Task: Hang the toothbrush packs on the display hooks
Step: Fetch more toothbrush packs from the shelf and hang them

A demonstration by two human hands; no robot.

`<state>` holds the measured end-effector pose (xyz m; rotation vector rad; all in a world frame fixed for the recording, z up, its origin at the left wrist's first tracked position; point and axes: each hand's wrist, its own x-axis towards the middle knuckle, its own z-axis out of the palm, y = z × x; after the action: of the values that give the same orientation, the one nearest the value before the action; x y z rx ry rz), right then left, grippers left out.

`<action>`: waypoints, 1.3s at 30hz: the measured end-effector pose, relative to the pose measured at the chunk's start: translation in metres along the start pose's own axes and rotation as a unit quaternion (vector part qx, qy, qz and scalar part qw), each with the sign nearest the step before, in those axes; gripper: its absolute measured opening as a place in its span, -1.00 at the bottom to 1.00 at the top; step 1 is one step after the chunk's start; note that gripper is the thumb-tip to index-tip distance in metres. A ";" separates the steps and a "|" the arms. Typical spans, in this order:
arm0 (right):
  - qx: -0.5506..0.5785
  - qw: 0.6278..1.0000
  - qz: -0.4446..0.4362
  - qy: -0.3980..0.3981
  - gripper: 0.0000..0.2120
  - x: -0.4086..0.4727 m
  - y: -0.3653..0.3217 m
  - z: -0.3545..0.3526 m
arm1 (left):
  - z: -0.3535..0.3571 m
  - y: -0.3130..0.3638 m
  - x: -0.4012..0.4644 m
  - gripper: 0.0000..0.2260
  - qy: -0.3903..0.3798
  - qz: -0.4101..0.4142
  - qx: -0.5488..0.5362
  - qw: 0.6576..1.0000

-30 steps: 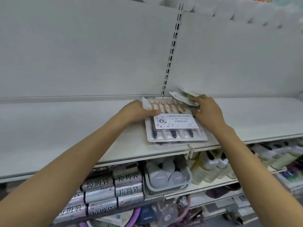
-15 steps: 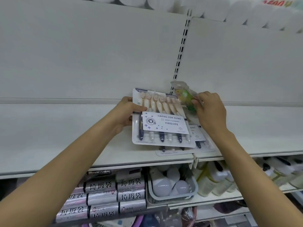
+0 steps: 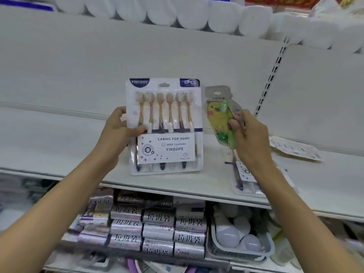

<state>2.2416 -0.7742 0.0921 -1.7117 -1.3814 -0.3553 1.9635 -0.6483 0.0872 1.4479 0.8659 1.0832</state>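
Against the pale back panel of a shop gondola, w/ the white shelf as landmark: a person holds up two toothbrush packs, both above the shelf and clear of it. Left hand grips the six-brush pack by its left edge, thumb curled over the front, pack upright w/ its hang slot at top. Right hand pinches the small green kids' pack, tilted, between thumb and fingers. Another pack lies flat on the shelf under the right wrist; a flat packet lies further right on it.

Risk, as a judgement: no display hooks show anywhere in view, only the slotted upright right of the kids' pack, so neither pack has an obvious target yet. One-edge grip on the big pack could let it swing or slip; a missed slot would drop it onto the shelf.

Above the shelf: rolls of white tissue. Below it: bin-bag rolls and a grey basket of bulbs.
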 end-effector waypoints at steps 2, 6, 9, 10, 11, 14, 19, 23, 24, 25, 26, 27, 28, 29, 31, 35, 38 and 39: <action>0.025 1.000 -0.005 -0.010 -0.84 -0.002 -0.021 0.015 | -0.029 0.001 -0.010 -0.66 0.019 0.016 0.001 1.000; 0.073 0.996 -0.020 -0.039 -0.85 -0.006 -0.070 0.047 | -0.090 0.002 -0.030 -0.64 0.050 0.040 0.011 0.998; 0.120 0.991 -0.031 -0.054 -0.89 -0.010 -0.114 0.073 | -0.137 0.005 -0.047 -0.65 0.069 0.058 0.016 0.996; 0.136 0.988 -0.030 -0.059 -0.89 -0.011 -0.130 0.083 | -0.154 0.006 -0.052 -0.65 0.077 0.063 0.013 0.995; 0.154 0.986 -0.027 -0.066 -0.89 -0.013 -0.146 0.093 | -0.171 0.007 -0.057 -0.66 0.085 0.067 0.010 0.994; 0.203 0.974 -0.012 -0.098 -0.86 -0.020 -0.196 0.124 | -0.228 0.008 -0.073 -0.66 0.113 0.077 0.010 0.991; 0.296 0.944 0.021 -0.145 -0.86 -0.033 -0.284 0.176 | -0.330 0.005 -0.105 -0.70 0.176 0.080 0.020 0.981; 0.323 0.931 0.019 -0.170 -0.87 -0.049 -0.356 0.221 | -0.416 0.004 -0.135 -0.66 0.224 0.082 0.025 0.971; 0.327 0.928 0.015 -0.177 -0.87 -0.054 -0.373 0.233 | -0.436 0.003 -0.143 -0.66 0.234 0.081 0.024 0.969; 0.331 0.925 0.011 -0.185 -0.87 -0.058 -0.390 0.244 | -0.455 0.003 -0.150 -0.65 0.244 0.080 0.022 0.966; 0.334 0.922 0.007 -0.193 -0.87 -0.063 -0.407 0.254 | -0.474 0.002 -0.158 -0.65 0.253 0.082 0.018 0.964; 0.339 0.919 0.001 -0.201 -0.88 -0.068 -0.423 0.265 | -0.492 0.002 -0.166 -0.66 0.262 0.085 0.016 0.961; 0.345 0.915 -0.006 -0.209 -0.89 -0.072 -0.439 0.274 | -0.509 0.002 -0.173 -0.67 0.269 0.088 0.014 0.959; 0.354 0.910 -0.013 -0.215 -0.89 -0.075 -0.455 0.283 | -0.525 0.001 -0.181 -0.68 0.277 0.090 0.016 0.957; 0.374 0.898 -0.020 -0.231 -0.88 -0.079 -0.485 0.301 | -0.556 0.000 -0.196 -0.69 0.292 0.088 0.016 0.952; 0.402 0.876 -0.043 -0.263 -0.86 -0.087 -0.544 0.338 | -0.610 -0.005 -0.223 -0.70 0.327 0.085 0.012 0.941; 0.415 0.861 -0.061 -0.288 -0.89 -0.094 -0.581 0.370 | -0.644 -0.007 -0.236 -0.70 0.362 0.088 0.022 0.928; 0.420 0.855 -0.067 -0.296 -0.89 -0.095 -0.592 0.380 | -0.655 -0.007 -0.239 -0.70 0.370 0.089 0.030 0.924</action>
<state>1.5690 -0.5481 0.0756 -0.9937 -1.7290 0.6929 1.2676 -0.6582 0.0452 1.1731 1.3126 1.8093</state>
